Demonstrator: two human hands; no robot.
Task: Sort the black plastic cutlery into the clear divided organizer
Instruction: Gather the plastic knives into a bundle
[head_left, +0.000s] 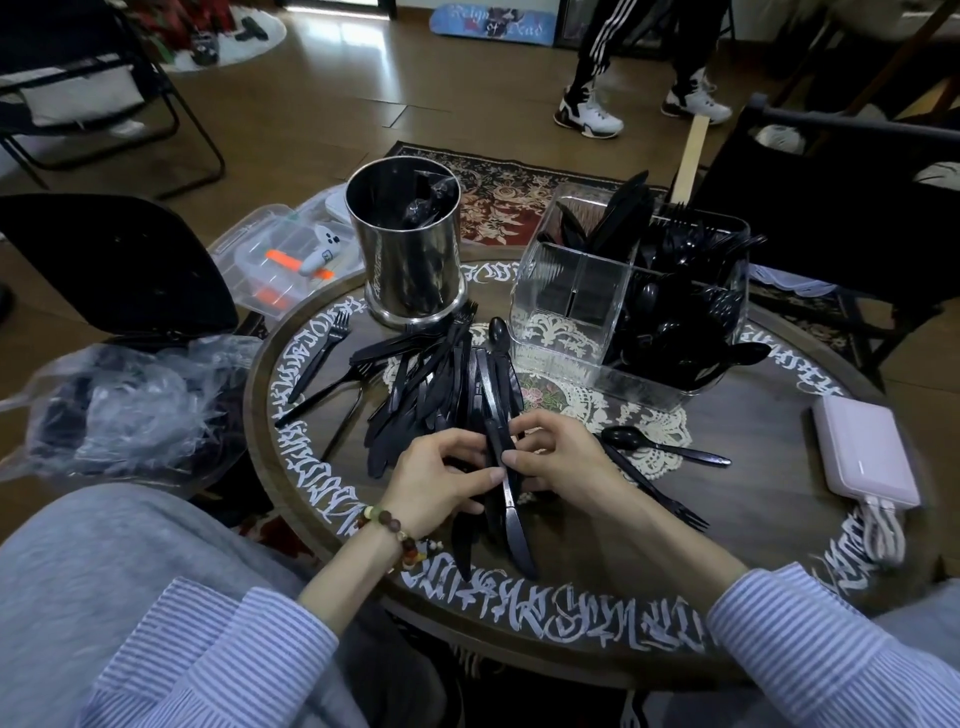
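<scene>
Lower centre of frame, on the counter (727, 519): knife bundle (498, 457) was pinched by left hand (441, 478) and right hand (561, 457); judged light, stiff, slippery; best gripped mid-handle. Organizer (571, 322) was placed upper right.

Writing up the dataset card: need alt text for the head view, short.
Both hands, left hand and right hand, pinch a bundle of black plastic knives over a round lettered table. A loose cutlery pile lies ahead, with a steel canister and a clear divided organizer partly filled behind.
</scene>
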